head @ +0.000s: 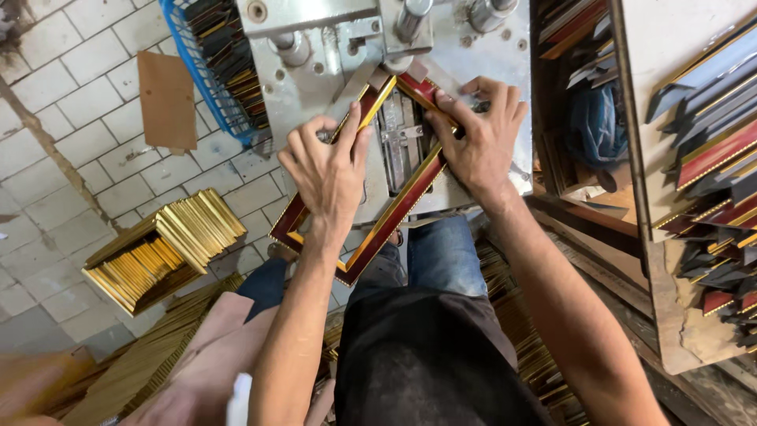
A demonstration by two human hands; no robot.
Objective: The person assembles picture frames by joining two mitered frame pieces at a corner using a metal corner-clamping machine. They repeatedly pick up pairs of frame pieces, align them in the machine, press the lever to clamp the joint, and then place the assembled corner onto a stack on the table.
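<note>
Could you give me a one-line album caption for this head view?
Both hands, left hand and right hand, press a red-and-gold picture frame against a metal machine.

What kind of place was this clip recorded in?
Most likely a picture-frame workshop. Both hands, left hand and right hand, press a red-and-gold frame onto a metal joining machine; gold moulding pieces are stacked on the tiled floor, with offcuts in a blue basket.
</note>
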